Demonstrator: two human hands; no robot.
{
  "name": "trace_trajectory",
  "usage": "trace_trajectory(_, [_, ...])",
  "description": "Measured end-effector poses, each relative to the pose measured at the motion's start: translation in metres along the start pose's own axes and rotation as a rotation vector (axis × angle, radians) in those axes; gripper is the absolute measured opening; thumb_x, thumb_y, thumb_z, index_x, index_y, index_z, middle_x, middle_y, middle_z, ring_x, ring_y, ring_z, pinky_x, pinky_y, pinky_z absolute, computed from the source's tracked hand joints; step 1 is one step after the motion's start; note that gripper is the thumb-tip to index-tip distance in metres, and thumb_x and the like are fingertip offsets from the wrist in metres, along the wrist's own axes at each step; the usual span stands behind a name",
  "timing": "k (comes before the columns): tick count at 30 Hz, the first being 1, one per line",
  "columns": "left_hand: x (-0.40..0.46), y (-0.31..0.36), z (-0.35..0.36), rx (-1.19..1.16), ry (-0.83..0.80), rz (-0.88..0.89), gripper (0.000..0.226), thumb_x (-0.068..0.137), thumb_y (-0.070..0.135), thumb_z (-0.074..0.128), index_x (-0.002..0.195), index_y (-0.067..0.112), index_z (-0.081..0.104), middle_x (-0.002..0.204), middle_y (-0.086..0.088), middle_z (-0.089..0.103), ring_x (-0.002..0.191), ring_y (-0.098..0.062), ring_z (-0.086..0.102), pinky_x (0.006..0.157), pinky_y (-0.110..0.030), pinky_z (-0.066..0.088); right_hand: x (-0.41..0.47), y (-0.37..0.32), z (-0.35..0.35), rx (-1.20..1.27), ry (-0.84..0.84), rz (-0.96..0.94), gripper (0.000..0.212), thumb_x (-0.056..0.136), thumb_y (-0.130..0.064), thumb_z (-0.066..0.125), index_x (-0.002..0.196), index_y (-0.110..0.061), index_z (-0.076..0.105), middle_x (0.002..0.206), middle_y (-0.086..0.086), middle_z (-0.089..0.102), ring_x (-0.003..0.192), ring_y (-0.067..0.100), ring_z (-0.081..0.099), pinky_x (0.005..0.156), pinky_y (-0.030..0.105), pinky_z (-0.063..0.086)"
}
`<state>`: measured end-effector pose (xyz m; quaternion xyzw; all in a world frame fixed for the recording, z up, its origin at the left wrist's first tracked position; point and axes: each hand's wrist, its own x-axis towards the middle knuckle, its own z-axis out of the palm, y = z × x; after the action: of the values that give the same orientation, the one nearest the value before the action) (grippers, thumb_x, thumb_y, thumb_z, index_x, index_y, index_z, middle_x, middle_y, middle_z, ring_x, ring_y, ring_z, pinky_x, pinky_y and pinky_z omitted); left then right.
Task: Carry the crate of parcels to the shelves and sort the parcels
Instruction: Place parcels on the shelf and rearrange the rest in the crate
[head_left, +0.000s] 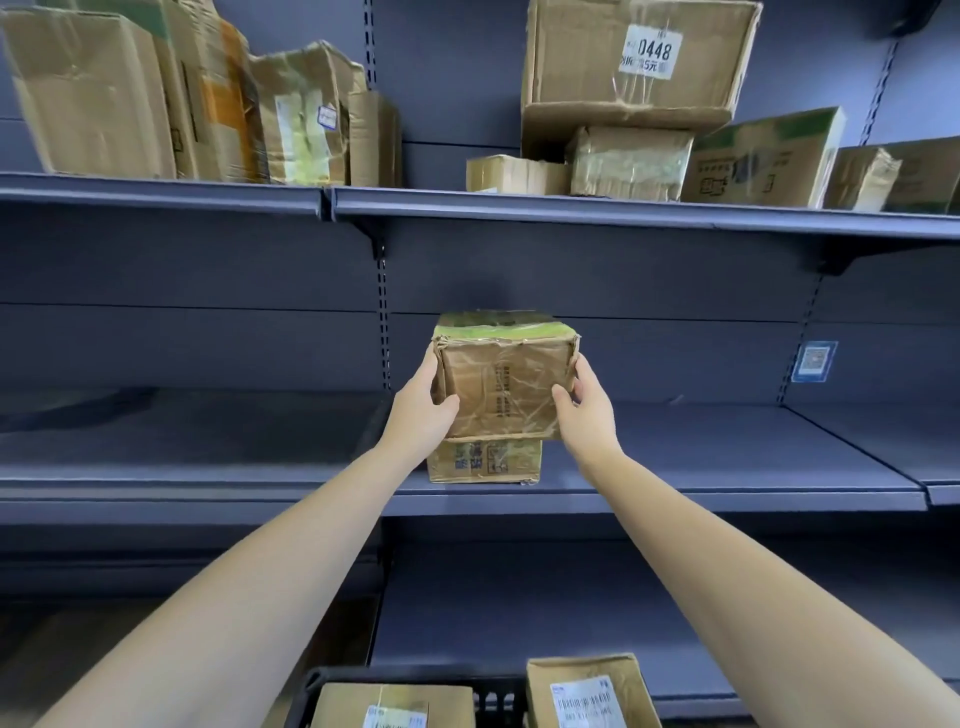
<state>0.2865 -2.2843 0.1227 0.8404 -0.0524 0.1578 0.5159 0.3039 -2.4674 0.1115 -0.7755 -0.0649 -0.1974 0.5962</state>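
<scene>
Head view shows left hand (423, 410) and right hand (584, 410) gripping the taped parcel (506, 384) above the lower box (483, 461); it should be lowered squarely.

A person's left hand (423, 410) and right hand (584, 410) grip a taped parcel (506, 379) over a smaller box (483, 461) on the middle shelf (675, 488), the crate (493, 696) below holding more parcels.
</scene>
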Motion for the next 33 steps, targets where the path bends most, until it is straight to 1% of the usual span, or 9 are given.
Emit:
trace_trajectory(3, [-0.025, 0.015, -0.003, -0.068, -0.002, 0.019, 0.068, 0.096, 0.007, 0.045, 0.153, 0.028, 0.014, 0.124, 0.014, 0.048, 0.080, 0.003, 0.049, 0.068, -0.012, 0.040, -0.019, -0.015, -0.010, 0.056, 0.084, 0.002, 0.039, 0.100, -0.012, 0.039, 0.132, -0.033, 0.047, 0.107, -0.003, 0.063, 0.090, 0.020, 0.056, 0.074, 0.022, 0.042])
trace_trajectory(7, [-0.066, 0.041, -0.012, -0.143, 0.022, 0.076, 0.065, 0.097, 0.010, 0.043, 0.151, 0.036, 0.018, 0.105, 0.026, 0.054, 0.082, -0.007, 0.046, 0.067, -0.015, 0.039, -0.055, -0.040, -0.030, 0.113, 0.133, 0.023, 0.040, 0.099, -0.015, 0.043, 0.135, -0.033, 0.048, 0.117, -0.002, 0.065, 0.108, 0.012, 0.058, 0.096, 0.030, 0.047])
trace_trajectory(11, [-0.108, 0.070, -0.027, -0.160, 0.013, 0.156, 0.057, 0.098, 0.010, 0.039, 0.147, 0.037, 0.029, 0.142, 0.014, 0.048, 0.073, 0.001, 0.045, 0.066, -0.011, 0.041, -0.093, -0.060, -0.054, 0.229, 0.190, 0.101, 0.044, 0.099, -0.017, 0.044, 0.141, -0.029, 0.044, 0.131, -0.002, 0.061, 0.127, 0.015, 0.052, 0.108, 0.042, 0.043])
trace_trajectory(15, [-0.155, 0.082, -0.040, -0.058, 0.048, 0.188, 0.055, 0.097, -0.003, 0.034, 0.146, 0.021, 0.032, 0.140, 0.010, 0.043, 0.120, -0.004, 0.045, 0.096, -0.009, 0.036, -0.132, -0.073, -0.082, 0.433, 0.156, 0.227, 0.037, 0.101, -0.015, 0.042, 0.134, -0.027, 0.052, 0.106, -0.006, 0.069, 0.096, 0.012, 0.066, 0.076, 0.027, 0.057])
trace_trajectory(20, [-0.186, 0.055, -0.059, -0.072, 0.064, -0.111, 0.084, 0.094, 0.023, 0.056, 0.153, 0.024, -0.004, 0.160, -0.005, 0.011, 0.148, -0.025, 0.011, 0.118, -0.046, 0.021, -0.169, -0.062, -0.104, 0.575, -0.009, 0.428, 0.032, 0.103, -0.016, 0.036, 0.127, -0.025, 0.054, 0.070, -0.011, 0.068, 0.051, 0.001, 0.061, 0.051, 0.023, 0.052])
trace_trajectory(22, [-0.197, 0.045, -0.066, -0.181, 0.011, -0.107, 0.091, 0.092, 0.023, 0.060, 0.152, 0.025, -0.009, 0.160, 0.002, 0.012, 0.147, -0.019, 0.018, 0.117, -0.039, 0.025, -0.177, -0.059, -0.109, 0.601, -0.045, 0.474, 0.032, 0.103, -0.016, 0.036, 0.128, -0.026, 0.054, 0.083, -0.007, 0.070, 0.068, 0.008, 0.065, 0.058, 0.028, 0.054])
trace_trajectory(25, [-0.207, 0.036, -0.072, -0.115, 0.002, 0.103, 0.081, 0.086, 0.015, 0.068, 0.149, 0.029, 0.020, 0.142, 0.022, 0.038, 0.127, -0.008, 0.045, 0.106, -0.026, 0.039, -0.188, -0.057, -0.109, 0.592, -0.065, 0.557, 0.031, 0.102, -0.019, 0.038, 0.127, -0.026, 0.055, 0.105, 0.000, 0.067, 0.087, 0.018, 0.065, 0.057, 0.031, 0.057])
trace_trajectory(29, [-0.205, 0.036, -0.074, -0.113, 0.148, 0.097, 0.050, 0.082, 0.020, 0.072, 0.128, 0.028, 0.053, 0.125, 0.004, 0.051, 0.117, -0.016, 0.046, 0.097, -0.031, 0.040, -0.198, -0.057, -0.099, 0.546, -0.106, 0.609, 0.034, 0.103, -0.019, 0.035, 0.133, -0.020, 0.051, 0.104, 0.004, 0.068, 0.071, 0.014, 0.071, 0.050, 0.027, 0.056])
trace_trajectory(33, [-0.200, 0.041, -0.074, -0.061, 0.165, 0.066, 0.040, 0.081, 0.022, 0.073, 0.118, 0.026, 0.058, 0.117, -0.006, 0.051, 0.104, -0.014, 0.046, 0.088, -0.027, 0.036, -0.202, -0.054, -0.092, 0.429, -0.068, 0.569, 0.057, 0.102, -0.023, 0.041, 0.152, -0.030, 0.014, 0.120, 0.003, 0.063, 0.097, 0.025, 0.067, 0.072, 0.039, 0.057])
